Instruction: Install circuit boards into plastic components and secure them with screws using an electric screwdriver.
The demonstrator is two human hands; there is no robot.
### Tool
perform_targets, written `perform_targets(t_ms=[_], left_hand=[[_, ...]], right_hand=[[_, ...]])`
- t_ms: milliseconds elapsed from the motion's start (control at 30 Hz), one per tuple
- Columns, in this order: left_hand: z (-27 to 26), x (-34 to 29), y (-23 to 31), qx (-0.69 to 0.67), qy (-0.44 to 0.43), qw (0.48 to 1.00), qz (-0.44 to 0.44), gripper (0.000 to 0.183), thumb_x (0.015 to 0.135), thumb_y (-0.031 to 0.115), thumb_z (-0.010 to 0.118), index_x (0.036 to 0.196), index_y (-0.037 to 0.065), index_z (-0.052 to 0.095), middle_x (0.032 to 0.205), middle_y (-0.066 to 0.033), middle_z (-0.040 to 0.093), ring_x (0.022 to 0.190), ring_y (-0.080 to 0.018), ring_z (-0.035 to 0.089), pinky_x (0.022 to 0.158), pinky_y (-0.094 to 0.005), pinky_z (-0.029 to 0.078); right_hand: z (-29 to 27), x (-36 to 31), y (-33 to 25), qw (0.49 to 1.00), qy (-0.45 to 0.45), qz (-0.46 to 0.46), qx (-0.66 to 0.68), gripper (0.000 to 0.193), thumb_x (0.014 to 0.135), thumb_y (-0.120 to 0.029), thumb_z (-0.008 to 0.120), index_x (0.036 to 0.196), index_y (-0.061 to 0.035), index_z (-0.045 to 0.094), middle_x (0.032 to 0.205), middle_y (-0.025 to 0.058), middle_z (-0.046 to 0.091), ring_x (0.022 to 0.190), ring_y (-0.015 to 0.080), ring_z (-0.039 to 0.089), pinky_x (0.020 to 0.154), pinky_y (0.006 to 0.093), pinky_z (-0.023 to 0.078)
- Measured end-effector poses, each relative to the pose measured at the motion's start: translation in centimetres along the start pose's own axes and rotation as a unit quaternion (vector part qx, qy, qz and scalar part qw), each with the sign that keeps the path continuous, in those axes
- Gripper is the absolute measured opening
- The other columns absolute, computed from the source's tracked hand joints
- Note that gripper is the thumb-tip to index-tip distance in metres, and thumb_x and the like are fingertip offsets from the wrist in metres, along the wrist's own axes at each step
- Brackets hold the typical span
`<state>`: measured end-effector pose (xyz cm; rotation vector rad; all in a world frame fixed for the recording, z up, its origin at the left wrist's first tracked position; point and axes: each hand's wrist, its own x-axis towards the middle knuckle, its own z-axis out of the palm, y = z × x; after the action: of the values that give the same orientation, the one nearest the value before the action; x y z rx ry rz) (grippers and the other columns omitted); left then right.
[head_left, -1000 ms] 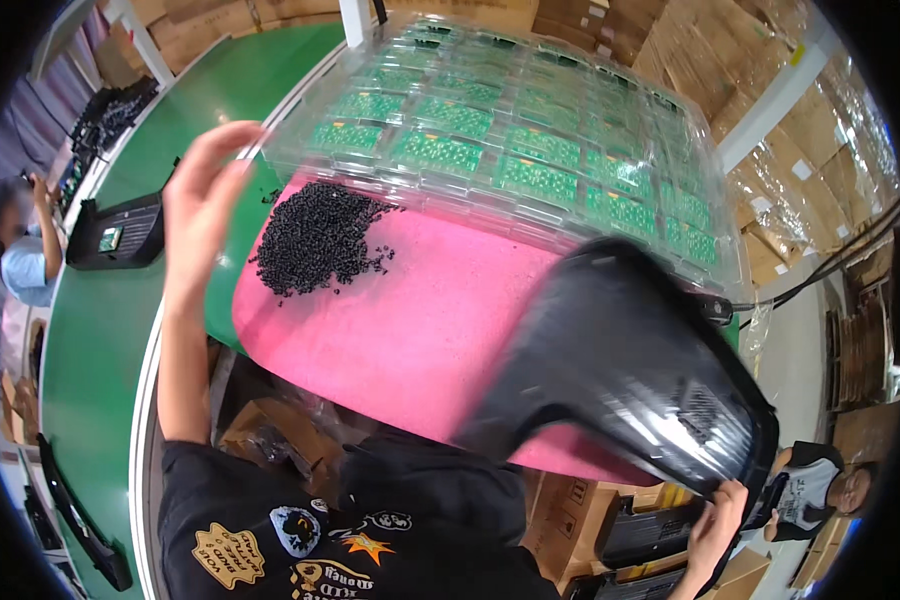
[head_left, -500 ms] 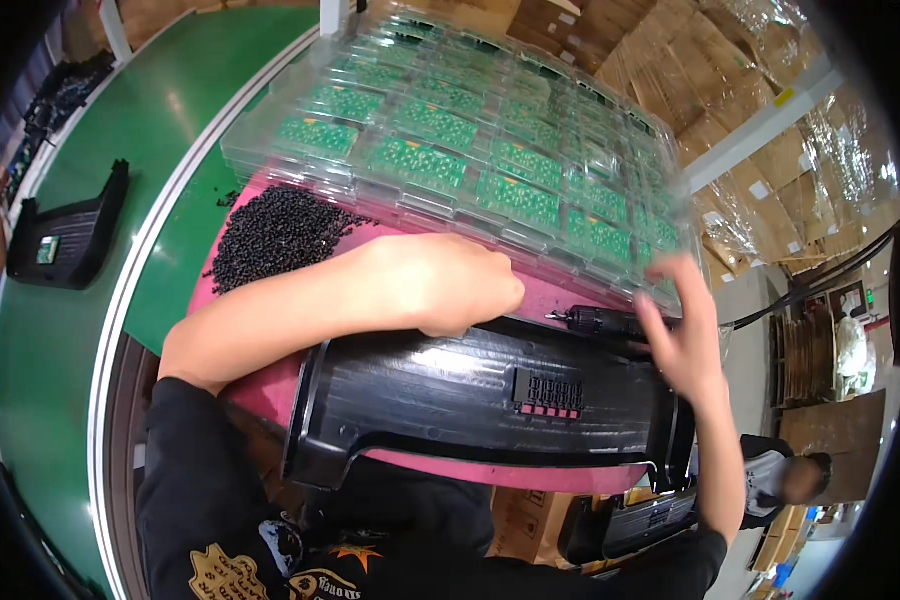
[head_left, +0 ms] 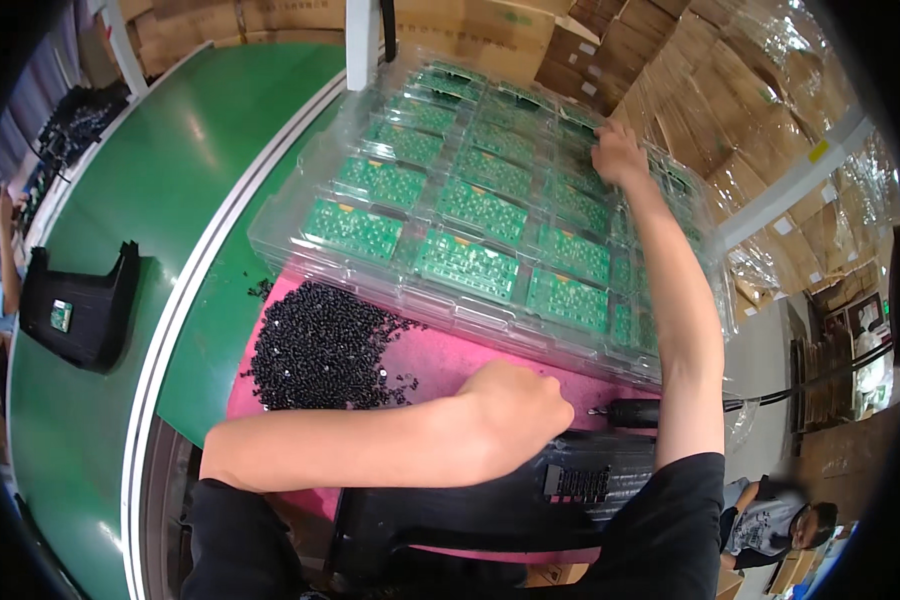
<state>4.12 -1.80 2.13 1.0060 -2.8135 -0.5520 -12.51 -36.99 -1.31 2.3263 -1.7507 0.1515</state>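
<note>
My left hand (head_left: pixel 518 410) is closed in a fist at the far edge of a black plastic housing (head_left: pixel 450 515); whatever is inside its fingers is hidden. The housing lies on a pink mat (head_left: pixel 440 358) and has a small slotted grille. Stretched far forward, my right hand (head_left: pixel 620 157) is over the back of a clear plastic tray (head_left: pixel 440 307), its fingers apart and bent down near the rear boards. Green circuit boards (head_left: pixel 467 265) fill the tray's compartments in rows. To the right of my left hand lies a black electric screwdriver (head_left: pixel 632 413).
A heap of small black screws (head_left: pixel 315 345) covers the mat's left part. Beyond it runs a green conveyor belt (head_left: pixel 210 150) carrying another black housing (head_left: pixel 80 310) with a small board. Wrapped cardboard boxes (head_left: pixel 770 160) stand at the right. Other people are at both sides.
My right hand has moved from beside the screwdriver, forward to the tray's far side. My left hand remains closed by the housing. The view has shifted, so the tray and mat appear lower.
</note>
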Motion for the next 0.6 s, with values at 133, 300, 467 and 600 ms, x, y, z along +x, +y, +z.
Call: perform_targets(t_ms=[133,300,467,600], left_hand=[[0.5,-0.2,0.5,0.006,0.022,1.000,-0.006,0.005,0.073,0.006,0.062,0.070,0.002,0.062,0.070,-0.0145,0.064,0.067,-0.0313,0.068,0.057,-0.0409,0.054],[-0.8,-0.5,1.2,0.024,-0.026,0.999,-0.006,0.006,0.073,0.007,0.063,0.074,0.001,0.064,0.072,-0.0137,0.063,0.070,-0.0321,0.066,0.058,-0.0413,0.053],[-2.9,-1.2,1.9,0.064,0.099,0.993,0.018,0.024,0.077,0.008,0.066,0.099,0.000,0.061,0.103,-0.0162,0.058,0.100,-0.0324,0.058,0.083,-0.0428,0.050],[-4.0,-0.6,2.9,0.091,0.363,0.926,-0.051,0.051,0.079,0.008,0.070,0.127,0.004,0.053,0.124,-0.0176,0.054,0.119,-0.0362,0.052,0.096,-0.0413,0.046]], right_hand=[[1.2,0.1,0.5,0.996,0.042,-0.066,-0.030,0.049,0.089,-0.010,0.047,0.138,-0.0071,0.046,0.148,0.0044,0.039,0.138,0.0233,0.034,0.110,0.0477,0.032],[-2.4,-4.3,2.0,0.963,0.180,-0.200,-0.002,0.050,0.082,-0.004,0.050,0.132,0.0004,0.048,0.141,0.0104,0.045,0.134,0.0265,0.039,0.109,0.0449,0.033],[-10.8,-16.4,1.1,0.917,0.215,-0.337,0.023,0.050,0.076,0.004,0.051,0.126,0.0048,0.052,0.134,0.0147,0.052,0.129,0.0295,0.046,0.109,0.0422,0.034],[-15.3,-27.2,0.1,0.906,0.188,-0.378,0.011,0.047,0.077,-0.002,0.055,0.124,0.0034,0.055,0.131,0.0125,0.054,0.128,0.0263,0.048,0.108,0.0405,0.035]])
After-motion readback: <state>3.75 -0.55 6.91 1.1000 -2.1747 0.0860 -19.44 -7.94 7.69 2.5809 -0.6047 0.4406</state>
